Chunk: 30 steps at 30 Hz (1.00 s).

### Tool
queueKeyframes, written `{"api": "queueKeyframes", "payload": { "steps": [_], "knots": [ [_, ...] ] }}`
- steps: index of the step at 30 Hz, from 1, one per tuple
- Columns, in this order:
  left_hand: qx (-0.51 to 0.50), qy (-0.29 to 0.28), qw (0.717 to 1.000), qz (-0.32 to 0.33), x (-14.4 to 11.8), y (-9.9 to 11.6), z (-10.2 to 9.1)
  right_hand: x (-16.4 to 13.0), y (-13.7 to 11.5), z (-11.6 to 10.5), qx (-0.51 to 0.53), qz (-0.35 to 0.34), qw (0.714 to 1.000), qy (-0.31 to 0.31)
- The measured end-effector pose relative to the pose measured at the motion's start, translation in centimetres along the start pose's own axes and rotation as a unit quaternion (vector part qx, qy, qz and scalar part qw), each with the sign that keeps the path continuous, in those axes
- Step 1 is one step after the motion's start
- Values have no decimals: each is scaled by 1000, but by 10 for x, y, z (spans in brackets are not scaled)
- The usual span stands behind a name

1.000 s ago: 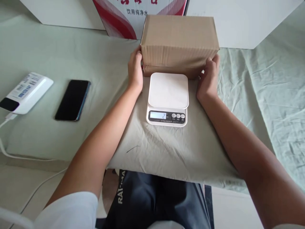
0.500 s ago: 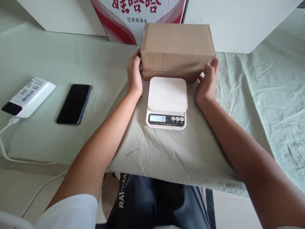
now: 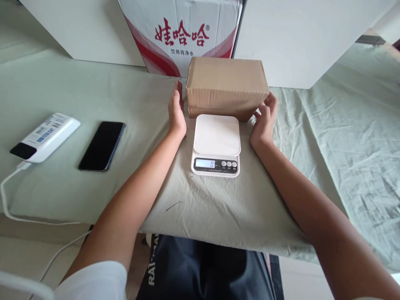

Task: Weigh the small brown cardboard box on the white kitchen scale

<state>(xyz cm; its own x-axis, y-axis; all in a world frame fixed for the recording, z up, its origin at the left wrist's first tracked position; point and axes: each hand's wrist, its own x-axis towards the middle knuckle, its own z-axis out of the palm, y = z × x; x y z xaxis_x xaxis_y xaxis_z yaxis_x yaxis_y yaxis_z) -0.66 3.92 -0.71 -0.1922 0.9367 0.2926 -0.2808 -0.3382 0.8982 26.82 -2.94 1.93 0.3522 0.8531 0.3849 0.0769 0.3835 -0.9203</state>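
Now the left hand (image 3: 176, 111) stands edge-on, palm flat and fingers straight, just off the left end of the brown cardboard box (image 3: 227, 86); a sliver of cloth shows between palm and cardboard, so it looks let go there. Right hand (image 3: 264, 119) is loosely curled at the box's lower right corner, fingertips near or just touching the edge, not clamped; contact too fine to call. A second ago both palms pressed the box ends, closer to the body. Since then the box has gone farther back and sits on the cloth-covered worktop (image 3: 93, 83), behind the white kitchen scale (image 3: 216, 145), its front edge just beyond the platform. Scale display read 2 then, 0 now; platform bare. Judgement: box has been set down clear of the scale, hands easing off. Both forearms run long and straight from the near edge, flanking the scale. Behind the box, a red-and-white carton (image 3: 181, 35). Well left: black phone (image 3: 102, 146), then white power bank (image 3: 45, 136) with a cable (image 3: 6, 200) trailing off the edge
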Motion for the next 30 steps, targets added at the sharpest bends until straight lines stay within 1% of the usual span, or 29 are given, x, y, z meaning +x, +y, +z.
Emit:
{"api": "queueKeyframes", "payload": {
  "steps": [5,8,11,13,15,18,19,21,24,27,30],
  "knots": [
    [-4,10,1000,-6,-6,10,4,5,12,-5,-24,-19,999,-8],
    [10,12,1000,-27,-8,16,4,6,17,-7,-36,-23,999,-15],
    [15,6,999,-38,-7,16,2,5,16,-6,-52,-28,998,-23],
    [6,1,1000,-30,-5,12,1,2,13,-4,-64,-26,997,-25],
    [-4,0,1000,-20,-4,9,0,-2,7,-4,-84,-29,996,-10],
    [-8,7,1000,-19,-4,8,1,-14,-11,-7,-136,-71,988,8],
    [-6,9,1000,-21,-5,8,2,-20,-19,-10,-158,-90,983,-3],
    [-4,13,1000,-26,-6,10,4,-36,-35,-16,-194,-112,973,-55],
    [-11,17,999,-27,-7,11,6,-64,-52,-27,-220,-107,961,-132],
    [-16,18,999,-28,-7,11,7,-85,-57,-36,-227,-110,947,-201],
    [-16,21,999,-36,-7,12,7,-95,-58,-39,-224,-148,922,-281]
  ]
}}
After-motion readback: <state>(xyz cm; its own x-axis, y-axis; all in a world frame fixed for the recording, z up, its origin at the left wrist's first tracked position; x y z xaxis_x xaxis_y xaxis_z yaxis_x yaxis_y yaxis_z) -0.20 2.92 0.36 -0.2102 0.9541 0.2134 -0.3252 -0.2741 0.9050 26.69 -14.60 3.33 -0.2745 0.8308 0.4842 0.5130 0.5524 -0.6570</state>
